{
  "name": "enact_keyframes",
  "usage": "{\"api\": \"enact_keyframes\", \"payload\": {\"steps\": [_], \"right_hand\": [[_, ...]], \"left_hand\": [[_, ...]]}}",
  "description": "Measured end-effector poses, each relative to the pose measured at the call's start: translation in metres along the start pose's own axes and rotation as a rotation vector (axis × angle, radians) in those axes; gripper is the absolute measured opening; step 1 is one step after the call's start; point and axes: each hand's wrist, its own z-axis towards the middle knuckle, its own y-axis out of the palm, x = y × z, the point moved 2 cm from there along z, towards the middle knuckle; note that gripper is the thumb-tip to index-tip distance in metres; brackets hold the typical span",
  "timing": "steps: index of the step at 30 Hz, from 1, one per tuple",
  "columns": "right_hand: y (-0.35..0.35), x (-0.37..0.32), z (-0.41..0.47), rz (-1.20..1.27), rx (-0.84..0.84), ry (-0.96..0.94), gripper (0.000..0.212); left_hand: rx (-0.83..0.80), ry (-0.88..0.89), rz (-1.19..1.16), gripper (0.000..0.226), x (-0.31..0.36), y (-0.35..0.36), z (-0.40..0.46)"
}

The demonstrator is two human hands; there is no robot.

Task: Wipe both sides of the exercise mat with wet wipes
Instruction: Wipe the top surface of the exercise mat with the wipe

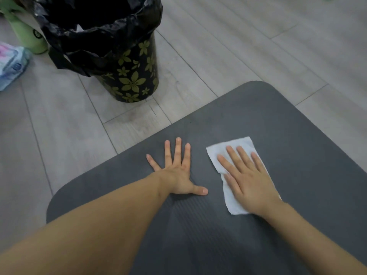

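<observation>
A dark grey exercise mat [248,120] lies flat on a light grey wooden floor [248,46], with its rounded corners visible. The left hand [176,173] rests flat on the mat, its fingers [178,149] straight and spread. Just beside it, the right hand [250,177] presses flat on a white wet wipe [236,144], which is spread on the mat under the palm. Beyond the mat stands a black bin [129,76] with yellow-green flowers and a black bag [95,30] inside. At the left edge lies a pack of wipes [12,66], near a pale green object [25,34].
</observation>
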Motion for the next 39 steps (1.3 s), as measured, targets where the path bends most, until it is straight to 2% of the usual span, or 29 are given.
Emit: {"api": "enact_keyframes", "payload": {"steps": [3, 8, 11, 13, 15, 18, 21, 24, 29, 32, 35, 39], "right_hand": [[0.000, 0.008, -0.015, -0.019, -0.006, -0.014, 0.057], [-0.014, -0.001, 0.098, 0.017, 0.045, 0.000, 0.058], [-0.030, -0.007, 0.173, 0.059, 0.022, 0.052, 0.057], [-0.033, -0.009, 0.186, 0.058, 0.007, 0.063, 0.057], [-0.026, -0.001, 0.150, 0.070, 0.013, 0.076, 0.056], [-0.005, 0.017, 0.043, 0.042, 0.037, 0.125, 0.056], [0.002, 0.029, -0.031, 0.010, -0.012, 0.149, 0.057], [-0.004, 0.032, -0.002, 0.025, -0.010, 0.172, 0.057], [-0.026, 0.037, 0.133, 0.108, 0.031, 0.237, 0.058], [-0.037, 0.037, 0.176, 0.112, 0.010, 0.240, 0.057], [-0.028, 0.036, 0.144, 0.110, 0.018, 0.239, 0.056], [-0.010, 0.047, 0.018, 0.131, 0.000, 0.348, 0.056]], "left_hand": [[-0.017, -0.013, 0.009, 0.153, 0.001, -0.003, 0.001], [-0.019, -0.035, 0.018, 0.154, 0.001, -0.003, 0.002], [-0.009, -0.038, 0.027, 0.154, 0.002, -0.002, 0.004], [0.002, -0.048, 0.024, 0.153, 0.001, -0.003, 0.004], [-0.004, -0.048, 0.026, 0.153, 0.002, -0.004, 0.002], [-0.020, -0.050, 0.022, 0.154, 0.003, -0.006, -0.002], [-0.042, -0.057, 0.032, 0.155, 0.005, -0.005, -0.001], [-0.038, -0.070, 0.044, 0.155, 0.005, -0.006, 0.002], [-0.026, -0.082, 0.048, 0.153, 0.006, -0.005, 0.004], [-0.023, -0.070, 0.031, 0.152, 0.008, -0.006, 0.002], [-0.016, -0.061, 0.020, 0.150, 0.004, -0.007, -0.003], [-0.002, -0.096, -0.013, 0.133, 0.003, -0.007, -0.004]]}}
